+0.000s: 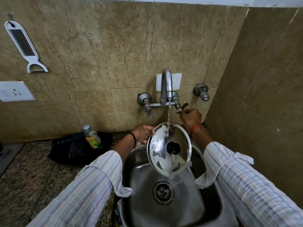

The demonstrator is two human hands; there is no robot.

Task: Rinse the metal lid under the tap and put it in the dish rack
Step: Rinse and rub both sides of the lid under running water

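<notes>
Holding the metal lid (169, 149) by its far-left rim, the left hand (142, 134) has its fingers clamped on the edge, tilting the lid over the sink (211, 208) directly below the tap (166, 86). Water strikes the lid's upper part and foam slides toward its lower edge. The right hand (191, 117), just right of the tap spout, is closed around the tap's right handle (182, 106). A one-handed pinch on a soapy rim could slip, dropping the lid into the sink; opening the handle further may splash the rolled sleeves. No dish rack is clearly visible; the dark object (78, 148) left of the tap, behind a bottle (92, 136), is hard to identify. The lid's underside is hidden.
</notes>
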